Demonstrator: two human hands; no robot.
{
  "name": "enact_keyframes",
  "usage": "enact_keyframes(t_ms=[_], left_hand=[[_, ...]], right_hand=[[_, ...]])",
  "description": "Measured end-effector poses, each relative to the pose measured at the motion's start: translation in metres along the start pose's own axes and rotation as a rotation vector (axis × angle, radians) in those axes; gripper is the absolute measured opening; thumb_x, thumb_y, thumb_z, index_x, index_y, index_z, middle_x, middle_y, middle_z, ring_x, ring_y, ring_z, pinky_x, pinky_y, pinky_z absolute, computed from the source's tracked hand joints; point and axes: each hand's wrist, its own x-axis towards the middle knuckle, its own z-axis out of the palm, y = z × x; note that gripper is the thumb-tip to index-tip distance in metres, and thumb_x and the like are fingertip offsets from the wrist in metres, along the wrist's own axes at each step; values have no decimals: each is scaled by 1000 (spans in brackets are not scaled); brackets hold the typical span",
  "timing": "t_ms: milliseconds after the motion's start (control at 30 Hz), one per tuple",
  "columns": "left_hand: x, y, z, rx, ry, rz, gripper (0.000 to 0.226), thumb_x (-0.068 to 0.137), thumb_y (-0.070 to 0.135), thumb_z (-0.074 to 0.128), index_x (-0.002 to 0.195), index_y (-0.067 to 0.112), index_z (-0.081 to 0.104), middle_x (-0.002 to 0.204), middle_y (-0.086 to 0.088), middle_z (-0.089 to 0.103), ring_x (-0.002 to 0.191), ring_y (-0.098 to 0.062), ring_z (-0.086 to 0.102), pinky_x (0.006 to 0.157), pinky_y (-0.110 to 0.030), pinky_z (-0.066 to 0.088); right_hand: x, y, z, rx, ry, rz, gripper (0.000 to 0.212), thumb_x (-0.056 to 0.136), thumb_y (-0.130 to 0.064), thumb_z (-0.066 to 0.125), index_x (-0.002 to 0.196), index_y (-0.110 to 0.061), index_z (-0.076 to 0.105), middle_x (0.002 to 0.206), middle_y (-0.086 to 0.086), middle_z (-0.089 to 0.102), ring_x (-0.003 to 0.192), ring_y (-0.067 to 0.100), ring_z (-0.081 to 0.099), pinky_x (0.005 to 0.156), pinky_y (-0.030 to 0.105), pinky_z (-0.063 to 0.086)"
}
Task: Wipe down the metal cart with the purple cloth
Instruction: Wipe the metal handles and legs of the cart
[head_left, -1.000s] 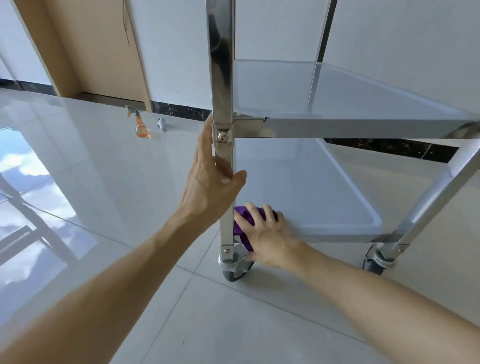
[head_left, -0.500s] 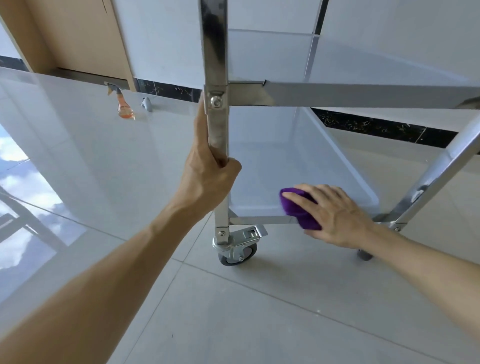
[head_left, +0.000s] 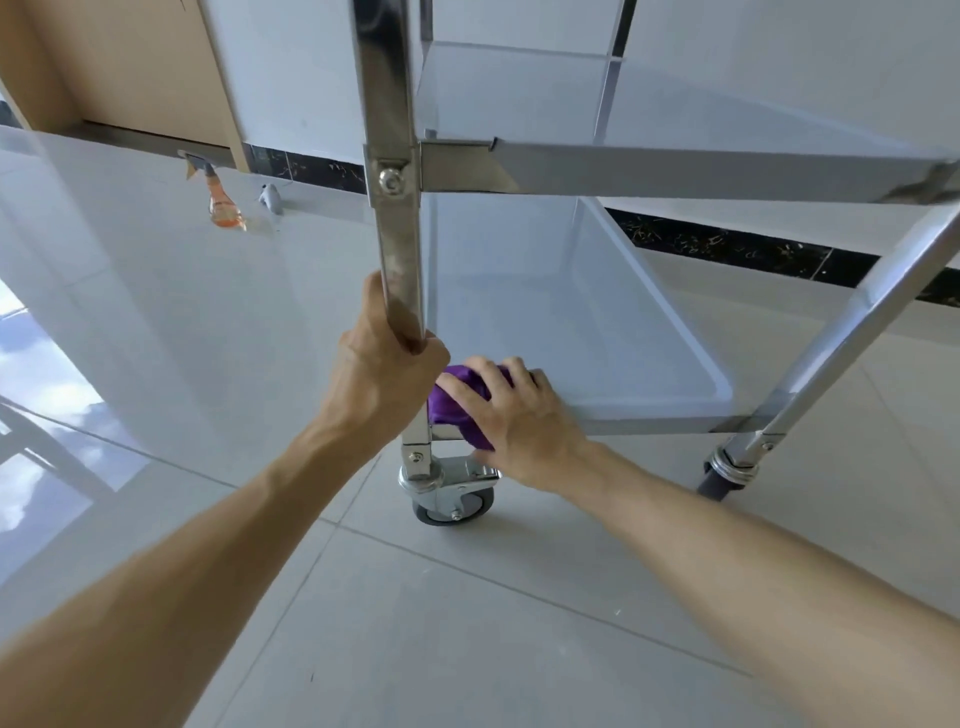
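Half a second ago the right hand (head_left: 524, 421) was wiping further right along the bottom shelf's front rim; now it is sliding back toward the near corner post, while the left hand (head_left: 387, 374) is sitting lower on that post. The purple cloth (head_left: 452, 402), bunched under the right palm at lower centre of the frame, is pressing against the rim of the metal cart (head_left: 649, 421) just beside the post. Being soft and light, the cloth probably moulds to edges and is best held balled under curled fingers, as here. The cart looks rigid but likely rolls on its castors (head_left: 452, 499), so bracing the post seems sensible. The left hand's fingers are wrapping the post, forearm reaching up from lower left; the right wrist is lying low, fingers curling over the cloth.
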Motion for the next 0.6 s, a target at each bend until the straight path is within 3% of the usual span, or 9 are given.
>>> enact_keyframes(t_ms=[100, 167, 300, 400, 500, 600], left_hand=[[1, 1, -5, 37, -27, -5, 28, 80, 8, 62, 101, 12, 45, 79, 21, 49, 75, -19, 63, 66, -32, 52], [3, 1, -6, 33, -53, -10, 24, 80, 8, 62, 97, 9, 45, 78, 25, 42, 78, -24, 65, 70, -40, 54], [3, 2, -8, 38, -75, -9, 23, 81, 10, 62, 95, 11, 43, 82, 21, 48, 79, -28, 66, 72, -48, 54], [3, 5, -10, 59, -79, -2, 29, 81, 12, 61, 104, 14, 44, 88, -3, 63, 83, -25, 63, 71, -40, 53], [3, 6, -13, 96, -97, -3, 28, 82, 16, 64, 103, 14, 45, 87, 10, 56, 81, -24, 62, 68, -42, 53], [2, 8, -18, 223, -120, -32, 34, 82, 29, 64, 106, 21, 42, 85, 4, 62, 77, -24, 61, 72, -48, 55]], right_hand=[[-14, 30, -1, -33, 4, -56, 92, 77, -44, 75, 153, -31, 24, 148, 3, 37, 115, 29, 45, 94, 43, 43], [-29, 52, -2, -54, -32, -29, 97, 73, -45, 76, 154, -32, 23, 148, 3, 37, 117, 29, 46, 96, 44, 43], [-64, 98, -9, -110, -111, 77, 102, 71, -44, 78, 155, -31, 22, 148, 4, 38, 119, 30, 46, 97, 44, 43], [-88, 125, -15, -132, -191, 184, 102, 80, -44, 73, 157, -31, 8, 152, 4, 27, 126, 30, 39, 103, 46, 40], [-101, 138, -21, -113, -258, 285, 102, 86, -38, 70, 156, -31, -3, 152, 3, 19, 128, 29, 33, 107, 43, 39], [-107, 143, -28, -71, -268, 314, 95, 89, -30, 69, 156, -31, 1, 148, 2, 22, 125, 28, 35, 104, 42, 43]])
